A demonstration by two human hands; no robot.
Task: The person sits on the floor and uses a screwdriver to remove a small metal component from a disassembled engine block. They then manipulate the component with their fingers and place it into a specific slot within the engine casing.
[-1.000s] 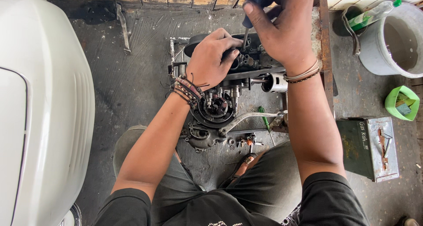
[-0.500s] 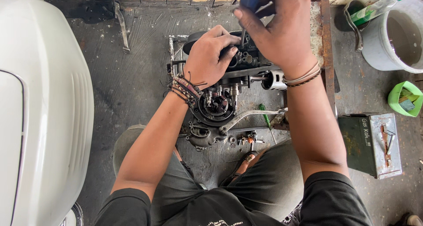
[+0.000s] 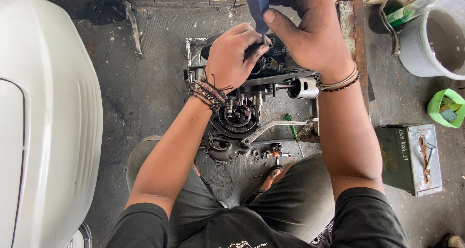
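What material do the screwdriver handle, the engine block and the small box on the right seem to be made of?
Screwdriver handle: probably plastic, smooth dark blue, held in the right hand.
Engine block: looks like cast metal, dull grey and grimy, under the left hand.
Box: likely sheet metal, dark green paint worn to bare grey on top.

I observed bright, even daylight and soft shadows. The glossy white curved plastic panel (image 3: 43, 107) showed mild glare. Focus was sharp; edges bowed slightly.
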